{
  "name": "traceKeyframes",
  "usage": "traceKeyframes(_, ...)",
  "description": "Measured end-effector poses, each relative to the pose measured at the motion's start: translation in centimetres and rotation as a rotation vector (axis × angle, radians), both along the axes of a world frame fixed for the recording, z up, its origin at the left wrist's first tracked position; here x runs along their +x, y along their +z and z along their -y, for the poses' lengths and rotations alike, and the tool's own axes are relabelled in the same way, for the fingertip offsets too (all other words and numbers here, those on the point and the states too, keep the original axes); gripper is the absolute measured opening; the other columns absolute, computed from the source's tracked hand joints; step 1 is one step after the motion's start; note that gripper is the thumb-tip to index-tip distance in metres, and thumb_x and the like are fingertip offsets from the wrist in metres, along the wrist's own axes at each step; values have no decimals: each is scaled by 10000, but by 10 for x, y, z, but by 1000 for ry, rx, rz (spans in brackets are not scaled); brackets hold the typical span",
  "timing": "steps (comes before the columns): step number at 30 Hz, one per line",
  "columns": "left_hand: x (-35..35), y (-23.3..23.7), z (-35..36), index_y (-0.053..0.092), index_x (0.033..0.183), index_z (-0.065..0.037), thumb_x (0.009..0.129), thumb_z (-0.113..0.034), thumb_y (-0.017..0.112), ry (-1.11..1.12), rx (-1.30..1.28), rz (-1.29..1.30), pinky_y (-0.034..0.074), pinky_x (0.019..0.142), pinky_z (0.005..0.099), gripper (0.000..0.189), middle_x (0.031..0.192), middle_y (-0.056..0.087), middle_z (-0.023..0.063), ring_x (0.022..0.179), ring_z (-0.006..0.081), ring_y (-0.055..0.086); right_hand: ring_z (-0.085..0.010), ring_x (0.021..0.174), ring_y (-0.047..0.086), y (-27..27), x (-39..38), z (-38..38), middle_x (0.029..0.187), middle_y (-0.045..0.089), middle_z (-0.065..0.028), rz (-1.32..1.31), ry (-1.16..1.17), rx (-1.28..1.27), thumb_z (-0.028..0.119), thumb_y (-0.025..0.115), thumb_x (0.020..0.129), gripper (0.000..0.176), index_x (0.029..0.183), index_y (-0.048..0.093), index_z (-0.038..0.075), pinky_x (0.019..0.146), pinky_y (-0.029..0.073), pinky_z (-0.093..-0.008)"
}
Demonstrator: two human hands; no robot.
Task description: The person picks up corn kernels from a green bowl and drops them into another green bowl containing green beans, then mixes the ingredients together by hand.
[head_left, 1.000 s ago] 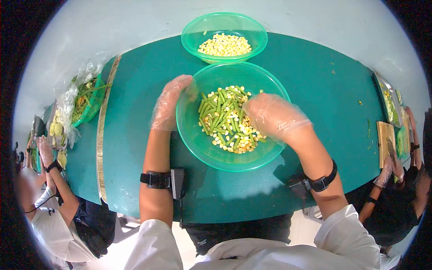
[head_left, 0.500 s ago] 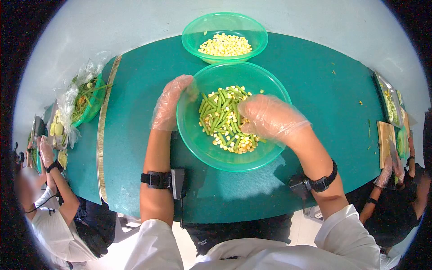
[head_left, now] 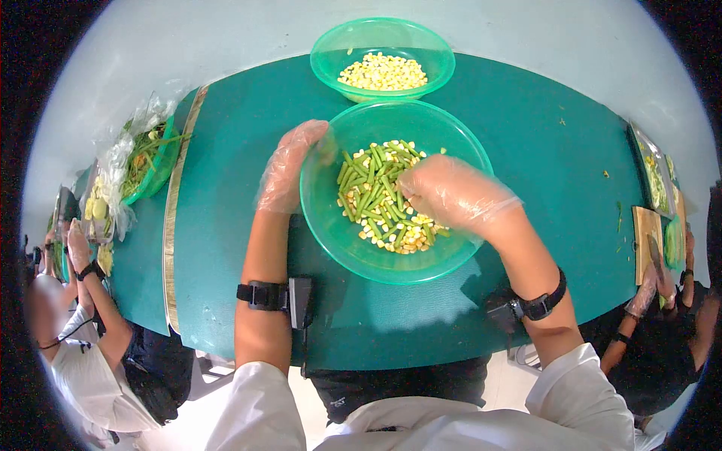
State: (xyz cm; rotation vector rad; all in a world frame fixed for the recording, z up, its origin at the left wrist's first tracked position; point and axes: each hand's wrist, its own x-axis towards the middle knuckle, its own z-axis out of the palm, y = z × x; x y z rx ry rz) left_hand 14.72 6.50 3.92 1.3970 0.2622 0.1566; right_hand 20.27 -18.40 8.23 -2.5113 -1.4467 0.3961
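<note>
A green translucent bowl [head_left: 398,270] in front of me holds cut green beans [head_left: 372,188] mixed with corn kernels [head_left: 410,239]. My left hand [head_left: 297,161], in a clear plastic glove, grips the bowl's upper left rim. Inside the bowl, at the right of the beans, is my gloved right hand [head_left: 455,192]. Its fingers are curled down into the mix, and what they hold, if anything, is hidden. Just behind stands a second green bowl [head_left: 383,37] with loose corn kernels [head_left: 382,72].
At the left are a green basket of leafy stems [head_left: 154,169], plastic bags and a person in white [head_left: 98,368]. At the right, a person in black [head_left: 662,353] works by a wooden board [head_left: 645,233] and a tray [head_left: 653,169]. Small scraps lie on the table [head_left: 556,203].
My right hand has shifted slightly within the bowl, and some beans and kernels beneath it lie differently. The whole view has moved a little. My left hand remains at the rim.
</note>
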Motion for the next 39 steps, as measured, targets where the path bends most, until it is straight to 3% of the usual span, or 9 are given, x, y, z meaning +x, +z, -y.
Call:
traceKeyframes(7,5,-37,-23,566,1200,-98,874,-92,660,-2,1004,608,485,941,407,340,1174,618,148,1065,311,591,-434,764,591,13,8,7,769,597,-228,17,-40,103,116,599,850,125,818,602,-5,684,468,-494)
traceKeyframes(9,6,-36,-23,548,1228,-100,841,-57,692,-32,536,309,478,967,419,415,1203,614,154,1102,328,585,-436,751,583,17,8,8,769,596,-232,20,-50,77,108,605,845,119,811,599,-6,677,462,-490)
traceKeyframes(14,7,-39,-24,575,1185,-90,890,-144,642,-50,388,153,477,946,391,308,1179,614,134,1065,291,588,-336,665,586,20,11,7,734,602,-196,-40,-43,173,121,632,843,129,816,607,-2,656,485,-414)
traceKeyframes(16,3,-7,-8,603,1139,-68,919,-223,606,-25,-16,-43,481,915,360,270,1135,623,109,1013,246,594,-256,655,601,21,21,-1,734,629,-154,-42,-126,392,131,648,846,129,847,627,3,655,497,-367)
traceKeyframes(18,9,-22,-13,630,1072,-42,929,-307,563,-15,275,93,481,873,325,309,1076,626,78,953,190,583,-171,666,610,16,38,-12,746,660,-104,-29,-272,736,136,664,848,136,888,649,7,661,506,-320)
traceKeyframes(21,3,-21,-10,630,1082,-36,907,-298,600,-15,358,164,486,878,321,316,1078,636,77,951,192,595,-314,725,679,21,52,-20,777,667,-192,37,-430,874,201,653,829,173,859,681,33,705,523,-390)
traceKeyframes(24,-2,-4,-3,612,1128,-51,887,-244,644,15,124,70,486,907,339,310,1113,636,96,984,229,606,-133,698,628,26,51,-11,764,678,-67,7,-457,652,124,696,844,133,895,670,4,687,521,-295)
traceKeyframes(29,5,-41,-16,628,1071,-43,899,-295,609,23,403,308,489,870,326,306,1063,633,85,950,195,595,-131,678,623,31,46,5,750,674,-79,-86,-281,420,138,681,858,148,904,676,-3,676,527,-302)
traceKeyframes(39,5,0,-4,619,895,-42,911,-370,542,-86,223,140,448,768,296,337,845,568,19,820,127,516,-121,620,611,49,79,-22,702,653,-65,-219,-467,597,179,650,897,293,1114,644,-18,613,519,-279)
